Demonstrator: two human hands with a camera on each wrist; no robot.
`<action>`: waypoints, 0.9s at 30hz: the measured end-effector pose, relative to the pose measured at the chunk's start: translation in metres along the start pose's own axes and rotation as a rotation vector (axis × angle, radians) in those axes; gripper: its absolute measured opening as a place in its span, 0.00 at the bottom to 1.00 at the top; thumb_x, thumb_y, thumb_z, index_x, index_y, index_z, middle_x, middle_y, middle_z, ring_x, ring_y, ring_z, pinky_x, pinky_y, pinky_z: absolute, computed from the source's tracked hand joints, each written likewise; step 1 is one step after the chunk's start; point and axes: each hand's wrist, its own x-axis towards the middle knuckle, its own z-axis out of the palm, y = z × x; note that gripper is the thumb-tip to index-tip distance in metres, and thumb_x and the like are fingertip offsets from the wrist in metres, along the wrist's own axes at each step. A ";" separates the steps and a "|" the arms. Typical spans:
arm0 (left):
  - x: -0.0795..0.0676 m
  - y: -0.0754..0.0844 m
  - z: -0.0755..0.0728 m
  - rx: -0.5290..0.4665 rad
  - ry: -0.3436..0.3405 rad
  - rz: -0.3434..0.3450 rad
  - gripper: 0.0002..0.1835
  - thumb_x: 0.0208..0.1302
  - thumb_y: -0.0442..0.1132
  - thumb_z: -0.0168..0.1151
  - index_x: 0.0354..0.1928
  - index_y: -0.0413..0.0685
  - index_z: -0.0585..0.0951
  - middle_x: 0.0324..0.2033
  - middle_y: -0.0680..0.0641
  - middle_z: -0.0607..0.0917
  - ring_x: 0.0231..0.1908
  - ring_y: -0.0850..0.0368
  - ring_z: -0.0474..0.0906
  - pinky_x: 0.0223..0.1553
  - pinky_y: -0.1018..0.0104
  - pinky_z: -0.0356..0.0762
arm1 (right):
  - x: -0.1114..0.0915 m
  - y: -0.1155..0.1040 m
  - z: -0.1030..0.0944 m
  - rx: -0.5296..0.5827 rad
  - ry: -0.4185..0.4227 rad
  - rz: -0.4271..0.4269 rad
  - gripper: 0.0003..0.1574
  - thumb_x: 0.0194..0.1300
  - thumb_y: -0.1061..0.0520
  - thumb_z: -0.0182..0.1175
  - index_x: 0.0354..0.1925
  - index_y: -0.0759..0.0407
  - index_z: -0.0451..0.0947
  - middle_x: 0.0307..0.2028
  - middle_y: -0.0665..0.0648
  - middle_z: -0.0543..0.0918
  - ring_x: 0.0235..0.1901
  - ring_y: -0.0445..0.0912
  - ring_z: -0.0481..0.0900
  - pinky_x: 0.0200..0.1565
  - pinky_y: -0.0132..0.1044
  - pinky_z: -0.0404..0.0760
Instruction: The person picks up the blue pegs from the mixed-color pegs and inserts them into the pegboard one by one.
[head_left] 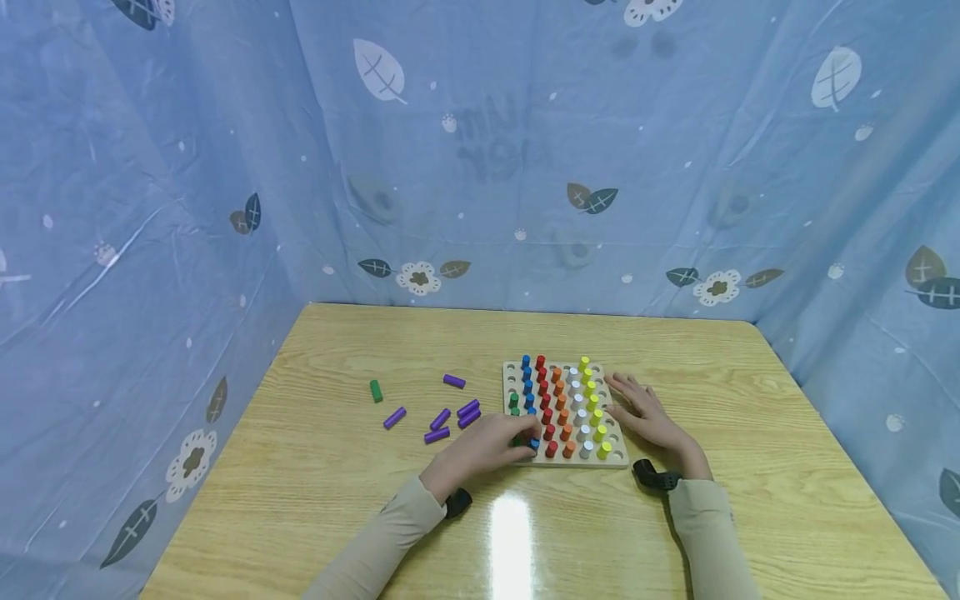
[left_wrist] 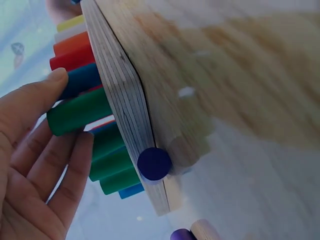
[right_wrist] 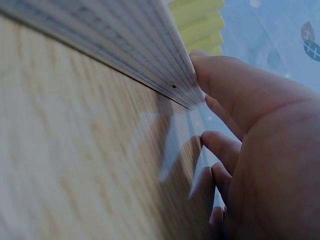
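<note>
A light wooden pegboard (head_left: 615, 457) holds columns of coloured pegs: green, blue, red, orange, white and yellow. Over its near left corner, my left hand (head_left: 487, 446) pinches a blue peg (head_left: 535, 444) standing in the board, thumb on its near side. A green peg (left_wrist: 80, 112) stands in front of that blue one in the left wrist view and hides the index fingertip. My right hand (head_left: 651, 421) lies at the board's right side with fingers extended. Its thumb (right_wrist: 215, 70) touches the board's edge (right_wrist: 150, 60), close to the yellow pegs (right_wrist: 200, 25).
Several purple pegs (head_left: 437, 435) and one green peg (head_left: 376, 391) lie loose on the wooden table (head_left: 337, 483), left of the board. Blue patterned curtains (head_left: 480, 167) stand behind the table and at both sides.
</note>
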 end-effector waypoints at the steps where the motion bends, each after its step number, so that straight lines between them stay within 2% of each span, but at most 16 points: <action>1: 0.000 0.000 0.000 0.005 -0.002 -0.003 0.08 0.58 0.44 0.65 0.39 0.57 0.76 0.31 0.61 0.82 0.30 0.73 0.75 0.33 0.80 0.72 | 0.000 0.000 0.000 -0.003 0.001 0.000 0.37 0.68 0.52 0.52 0.71 0.53 0.51 0.71 0.68 0.45 0.69 0.65 0.33 0.63 0.63 0.27; 6: 0.000 0.001 0.001 0.009 -0.023 -0.032 0.07 0.59 0.46 0.64 0.38 0.59 0.77 0.29 0.63 0.81 0.26 0.74 0.72 0.30 0.80 0.70 | 0.000 -0.001 0.000 -0.007 0.003 0.004 0.37 0.68 0.52 0.52 0.71 0.53 0.52 0.71 0.68 0.46 0.69 0.65 0.33 0.63 0.63 0.27; 19: 0.001 0.004 -0.001 -0.049 -0.048 -0.060 0.07 0.61 0.46 0.62 0.40 0.57 0.80 0.34 0.62 0.82 0.34 0.74 0.76 0.37 0.80 0.73 | -0.002 0.003 0.000 0.001 0.025 -0.017 0.36 0.68 0.55 0.53 0.70 0.56 0.53 0.70 0.69 0.47 0.69 0.66 0.34 0.62 0.65 0.27; 27: -0.004 0.003 -0.011 -0.182 -0.033 -0.099 0.08 0.62 0.43 0.61 0.42 0.53 0.80 0.35 0.60 0.83 0.37 0.73 0.77 0.39 0.77 0.75 | -0.001 0.001 0.000 0.004 0.012 -0.021 0.37 0.68 0.54 0.53 0.70 0.58 0.53 0.70 0.70 0.46 0.69 0.66 0.34 0.62 0.65 0.28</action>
